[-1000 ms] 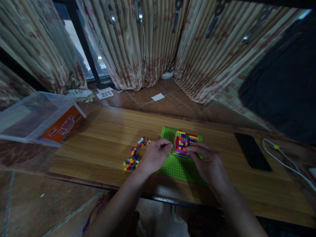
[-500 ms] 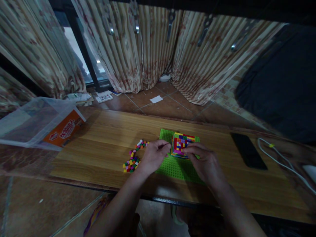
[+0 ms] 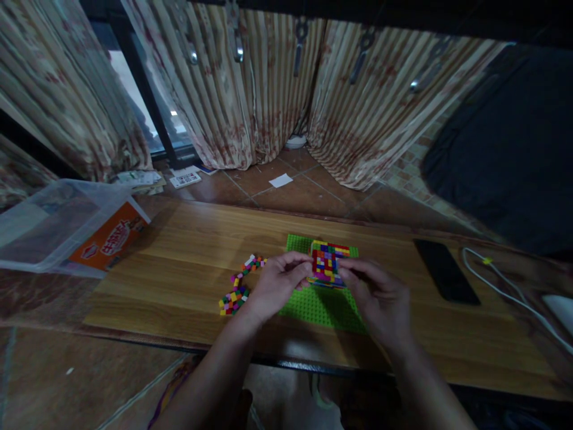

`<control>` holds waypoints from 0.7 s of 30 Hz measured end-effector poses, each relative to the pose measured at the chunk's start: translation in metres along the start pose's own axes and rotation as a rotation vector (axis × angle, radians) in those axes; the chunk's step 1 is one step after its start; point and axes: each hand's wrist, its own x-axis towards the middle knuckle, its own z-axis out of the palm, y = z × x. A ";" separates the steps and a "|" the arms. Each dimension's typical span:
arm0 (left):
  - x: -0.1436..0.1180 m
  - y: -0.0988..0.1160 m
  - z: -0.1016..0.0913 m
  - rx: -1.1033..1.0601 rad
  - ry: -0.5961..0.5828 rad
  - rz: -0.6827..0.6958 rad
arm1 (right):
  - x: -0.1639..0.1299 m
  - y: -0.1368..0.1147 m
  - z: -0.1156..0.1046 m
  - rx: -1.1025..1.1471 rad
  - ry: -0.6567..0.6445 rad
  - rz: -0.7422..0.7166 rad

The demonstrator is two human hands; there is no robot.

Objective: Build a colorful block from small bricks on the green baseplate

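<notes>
A many-coloured brick block (image 3: 329, 261) stands on a green studded baseplate (image 3: 320, 304) on a low wooden table (image 3: 188, 251). My left hand (image 3: 277, 283) grips the block's left side with thumb and fingers. My right hand (image 3: 378, 295) holds its right front corner. A trail of small loose coloured bricks (image 3: 236, 288) lies on the table just left of my left hand.
A clear plastic box (image 3: 58, 224) with an orange label lies at the table's left end. A black phone (image 3: 445, 279) and a white cable (image 3: 505, 286) rest at the right. Striped curtains (image 3: 277, 89) hang behind, with papers (image 3: 281, 180) on the tiled floor.
My right hand has slid from the block's top down to its right front corner. My left hand stays at the left side. The view has shifted slightly.
</notes>
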 end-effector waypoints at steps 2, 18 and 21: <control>-0.002 0.002 0.001 -0.040 -0.033 0.000 | -0.002 -0.004 0.004 -0.001 -0.106 -0.018; -0.006 0.004 0.001 -0.102 -0.129 0.006 | -0.006 -0.008 0.011 -0.099 -0.196 -0.122; -0.006 0.005 0.001 -0.086 -0.128 0.000 | -0.006 -0.009 0.009 -0.099 -0.244 -0.101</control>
